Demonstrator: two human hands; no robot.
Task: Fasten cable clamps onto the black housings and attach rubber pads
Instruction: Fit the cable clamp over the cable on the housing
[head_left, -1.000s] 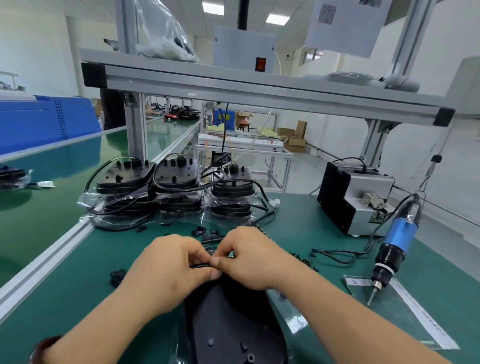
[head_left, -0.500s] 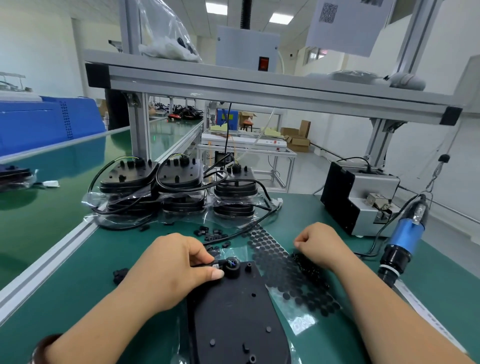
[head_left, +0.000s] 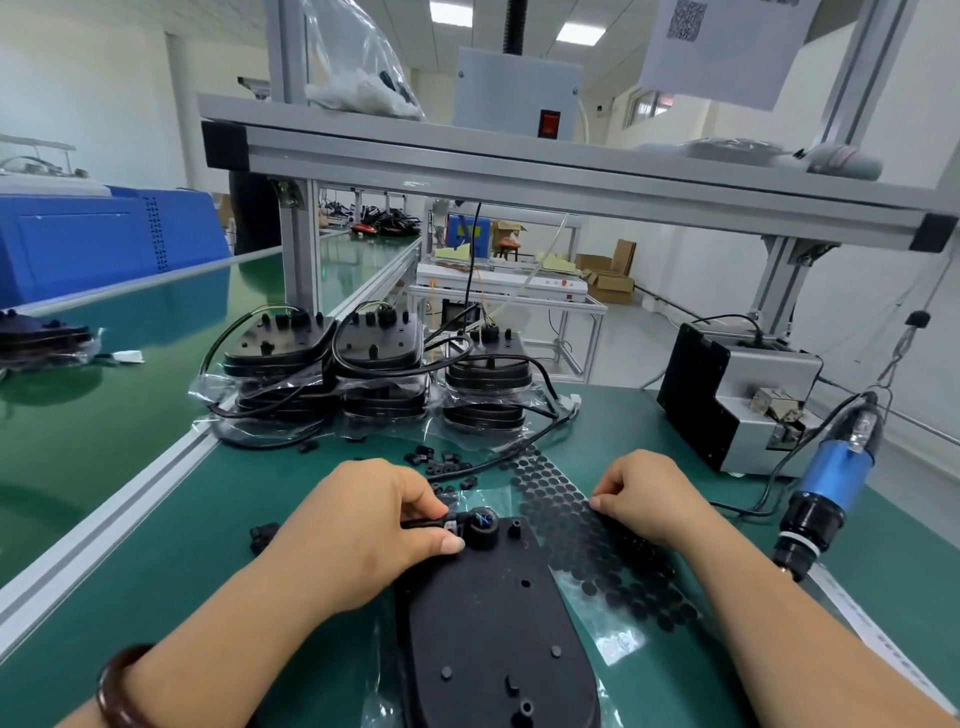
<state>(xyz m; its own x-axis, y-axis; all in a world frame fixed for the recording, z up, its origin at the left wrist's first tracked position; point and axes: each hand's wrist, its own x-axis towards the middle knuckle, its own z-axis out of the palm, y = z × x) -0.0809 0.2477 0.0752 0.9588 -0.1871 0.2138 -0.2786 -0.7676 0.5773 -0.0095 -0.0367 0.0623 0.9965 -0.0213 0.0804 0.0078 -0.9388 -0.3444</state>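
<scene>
Change: the right hand (head_left: 644, 499) has left the left hand (head_left: 374, 535), which it met a second ago at the housing's far end. It stays where it was half a second ago, on the pad sheet.
Left hand: curled, with thumb and fingers clamped on the thin black cable (head_left: 423, 521) just where it enters the round grommet (head_left: 480, 525).
Right hand: well apart from the left, fingers curled, tips touching the pad sheet (head_left: 597, 551). Whether they pinch a pad I cannot tell.
Housing: the black housing (head_left: 493, 634) is matte plastic, a flat oval studded with small pegs and holes. It lies at the tabletop's (head_left: 208, 545) near edge, between the forearms, its far end under the left thumb.
Pad sheet: glossy clear film with rows of small round black rubber pads, just right of the housing.
Cable clamps (head_left: 447, 462): small black blocky pieces, loose just beyond the hands.
Far edge: stacked housings (head_left: 374, 358) in clear bags, with looped cables.
Right edge: a blue-bodied electric screwdriver (head_left: 831, 478), tip down.
</scene>
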